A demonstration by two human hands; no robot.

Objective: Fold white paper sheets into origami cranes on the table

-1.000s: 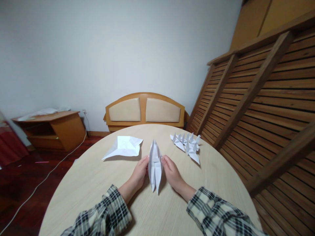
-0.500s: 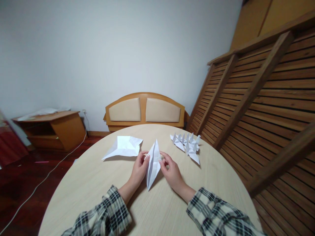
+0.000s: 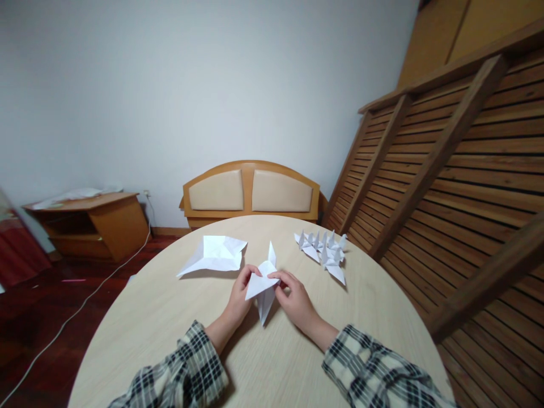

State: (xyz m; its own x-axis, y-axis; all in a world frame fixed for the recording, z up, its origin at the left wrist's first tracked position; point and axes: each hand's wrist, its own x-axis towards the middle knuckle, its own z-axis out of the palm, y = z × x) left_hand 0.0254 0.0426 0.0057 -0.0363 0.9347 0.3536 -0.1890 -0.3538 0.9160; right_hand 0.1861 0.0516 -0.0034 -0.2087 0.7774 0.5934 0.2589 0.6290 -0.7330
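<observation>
Folded white paper piece with pointed ends [image 3: 267, 300], in front of me, between my hands, over the near-middle of the round pale wood-grain table [image 3: 272, 368]. One narrow point sticks up toward the far side, another points down toward me; a broad flap slants out across the front, toward my left.

My left hand [image 3: 240, 293]: fingers closed, gripping the paper's left edge, partly tucked behind the flap. My right hand [image 3: 294, 292]: thumb and forefinger pinching it from the right, near the middle; the other fingers are curled, exact contact hidden. Two-sided pinch, I'd say because thin layers would swing or spring open from one side only. Held near the middle, so the tips stay free, probably to spare them from bending.

Creased white paper sheet, edges lifted [image 3: 219, 253], lies far left, near my left hand but apart. Cluster of small white folded-paper birds [image 3: 329, 255] stands far right, bunched close. Both sit off to the sides, likely leaving my hands elbow room. Black-and-cream plaid sleeves [image 3: 191, 362] end above my wrists, well off the paper.
</observation>
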